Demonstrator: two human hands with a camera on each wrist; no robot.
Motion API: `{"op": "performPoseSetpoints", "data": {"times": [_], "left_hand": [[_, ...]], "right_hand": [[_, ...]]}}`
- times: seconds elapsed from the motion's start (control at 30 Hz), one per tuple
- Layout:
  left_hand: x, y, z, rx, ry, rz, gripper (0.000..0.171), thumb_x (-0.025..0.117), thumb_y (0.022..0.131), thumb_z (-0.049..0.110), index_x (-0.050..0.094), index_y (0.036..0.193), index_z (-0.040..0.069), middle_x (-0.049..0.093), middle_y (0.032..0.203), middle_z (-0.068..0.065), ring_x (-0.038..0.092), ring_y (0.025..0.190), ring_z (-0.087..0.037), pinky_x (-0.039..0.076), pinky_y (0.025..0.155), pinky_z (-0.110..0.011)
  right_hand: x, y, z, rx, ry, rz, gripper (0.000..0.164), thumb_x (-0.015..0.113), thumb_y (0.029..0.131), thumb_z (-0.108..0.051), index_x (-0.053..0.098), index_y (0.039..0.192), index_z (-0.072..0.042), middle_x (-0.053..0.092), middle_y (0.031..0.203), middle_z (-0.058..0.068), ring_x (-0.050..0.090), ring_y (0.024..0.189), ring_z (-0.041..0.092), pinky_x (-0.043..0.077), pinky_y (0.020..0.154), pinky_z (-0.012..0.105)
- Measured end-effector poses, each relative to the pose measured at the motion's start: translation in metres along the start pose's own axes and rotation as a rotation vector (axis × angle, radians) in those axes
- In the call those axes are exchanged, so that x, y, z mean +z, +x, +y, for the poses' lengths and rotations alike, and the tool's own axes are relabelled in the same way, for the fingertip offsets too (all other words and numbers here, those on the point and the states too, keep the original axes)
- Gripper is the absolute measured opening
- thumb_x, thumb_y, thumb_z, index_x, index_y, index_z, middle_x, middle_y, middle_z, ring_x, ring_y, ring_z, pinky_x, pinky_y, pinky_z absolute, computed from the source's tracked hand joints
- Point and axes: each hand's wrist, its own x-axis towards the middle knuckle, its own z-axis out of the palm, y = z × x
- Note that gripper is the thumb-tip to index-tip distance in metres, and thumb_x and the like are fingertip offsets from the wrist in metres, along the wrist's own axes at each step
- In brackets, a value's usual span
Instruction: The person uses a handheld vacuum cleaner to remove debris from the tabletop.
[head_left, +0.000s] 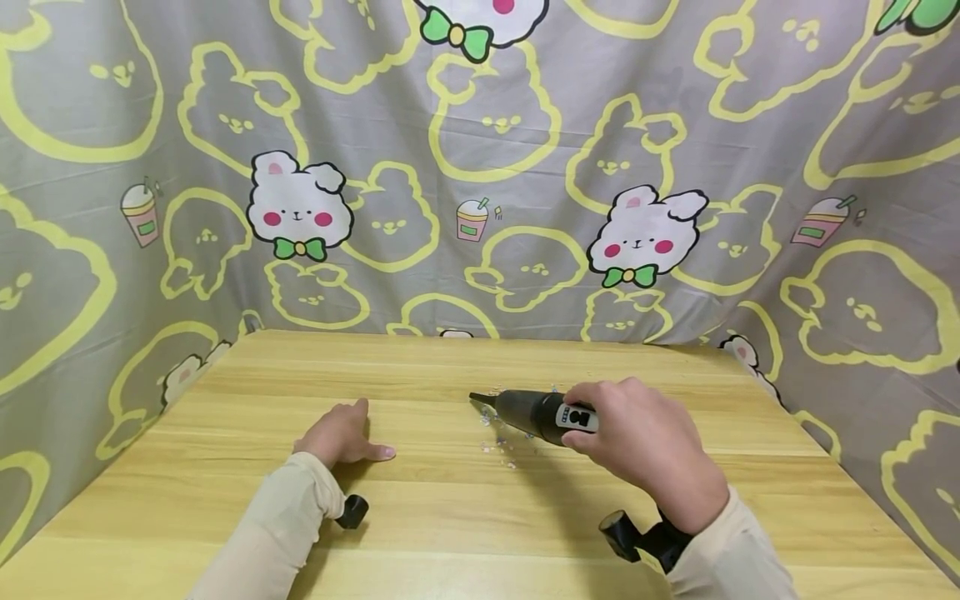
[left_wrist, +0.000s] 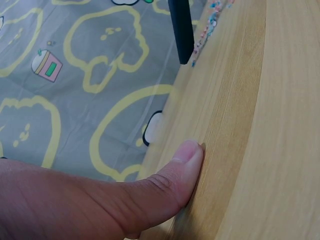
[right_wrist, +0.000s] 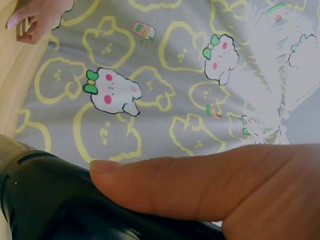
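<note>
My right hand (head_left: 643, 429) grips a black handheld vacuum cleaner (head_left: 528, 410), thumb along its body in the right wrist view. The cleaner's narrow nozzle (head_left: 482, 400) points left, low over the table. Around and below it lie small scattered bits (head_left: 491, 433), pink, blue and pale, also seen as a strip of crumbs (left_wrist: 207, 27) in the left wrist view. My left hand (head_left: 341, 435) rests on the wood to the left of the bits, holding nothing. Its thumb (left_wrist: 187, 160) is stretched out against the tabletop.
The light wooden table (head_left: 420, 517) spreads under both hands. A grey curtain (head_left: 405, 100) with yellow outlines and white bunnies hangs behind it and along both sides. Black wrist mounts (head_left: 352, 511) are strapped at both sleeves.
</note>
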Motion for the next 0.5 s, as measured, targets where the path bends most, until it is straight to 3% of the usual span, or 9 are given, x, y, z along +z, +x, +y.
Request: {"op": "performPoseSetpoints", "data": {"times": [0.2, 0.5], "left_hand": [[0.0, 0.0002, -0.0012, 0.015, 0.004, 0.007, 0.112, 0.08, 0.07, 0.055, 0.029, 0.146, -0.009, 0.033, 0.144, -0.036, 0.031, 0.132, -0.053, 0.027, 0.087, -0.082], [0.0016, 0.0014, -0.0019, 0.036, 0.009, 0.011, 0.11, 0.08, 0.071, 0.055, 0.031, 0.144, -0.01, 0.037, 0.142, -0.036, 0.033, 0.131, -0.052, 0.032, 0.094, -0.074]], "right_hand": [[-0.001, 0.0, 0.0018, -0.004, -0.001, 0.009, 0.034, 0.082, 0.075, -0.035, 0.074, 0.106, -0.025, 0.071, 0.092, 0.002, 0.063, 0.072, 0.018, 0.04, 0.043, 0.033], [0.0019, 0.0024, 0.0038, 0.019, 0.009, 0.002, 0.034, 0.084, 0.074, -0.035, 0.074, 0.105, -0.024, 0.07, 0.087, 0.003, 0.057, 0.065, 0.014, 0.039, 0.042, 0.032]]}}
